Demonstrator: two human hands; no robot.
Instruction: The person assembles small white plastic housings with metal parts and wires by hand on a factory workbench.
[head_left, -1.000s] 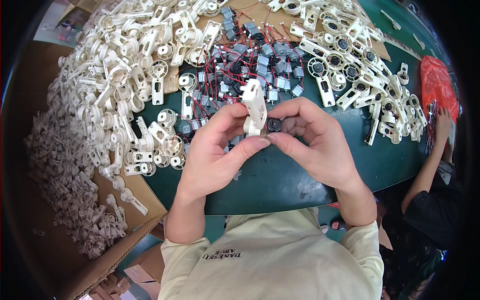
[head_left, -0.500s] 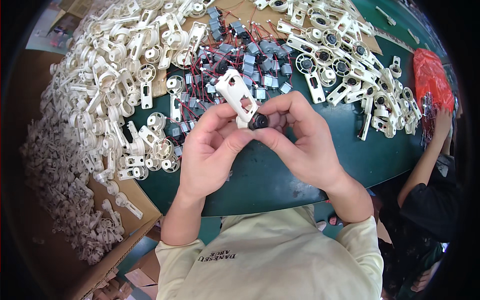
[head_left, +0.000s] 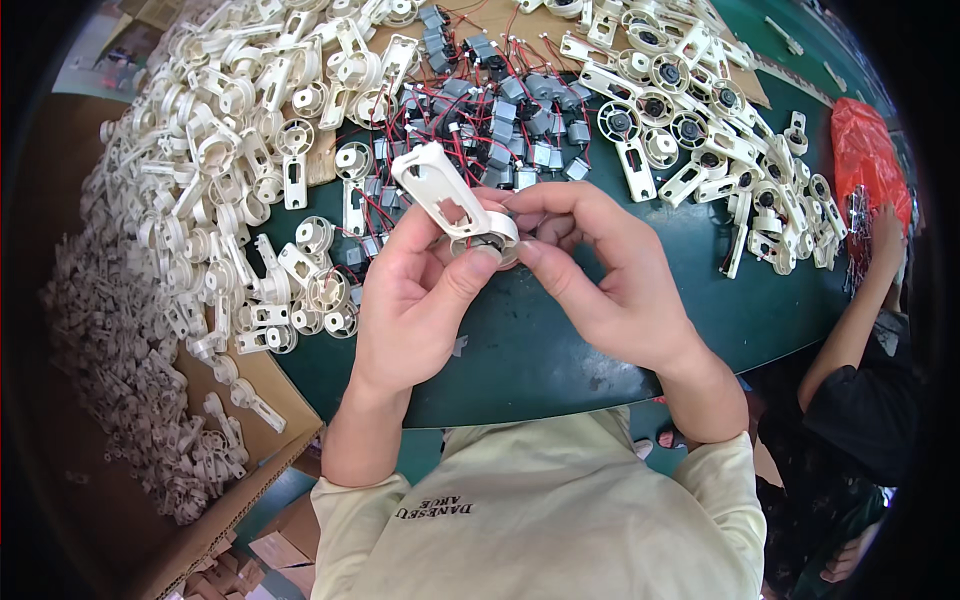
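Observation:
Over the near part of the table, both my hands hold a cream plastic housing [head_left: 432, 182] with a long slotted handle and a round ring end. My left hand [head_left: 405, 325] closes round the ring end, its thumb pressed on the rim. From the other side, my right hand [head_left: 625, 295] pinches the ring with thumb and fingertips. A dark round part [head_left: 487, 241] shows inside the ring, partly hidden by my left thumb. Just beyond my hands lies a heap of small grey motors [head_left: 505, 122] with red and black wires.
Loose cream housings [head_left: 235, 100] pile up at the left, spilling toward a large cardboard box [head_left: 270, 410]. More housings with dark centres [head_left: 690, 130] lie at the right. Beyond them, another person's hand [head_left: 886, 235] reaches to a red plastic bag [head_left: 868, 150] on the green table [head_left: 560, 380].
The housing has turned and shifted left in my hands, so its ring now faces up. The black round part, earlier sticking out by my right fingers, now sits within the ring.

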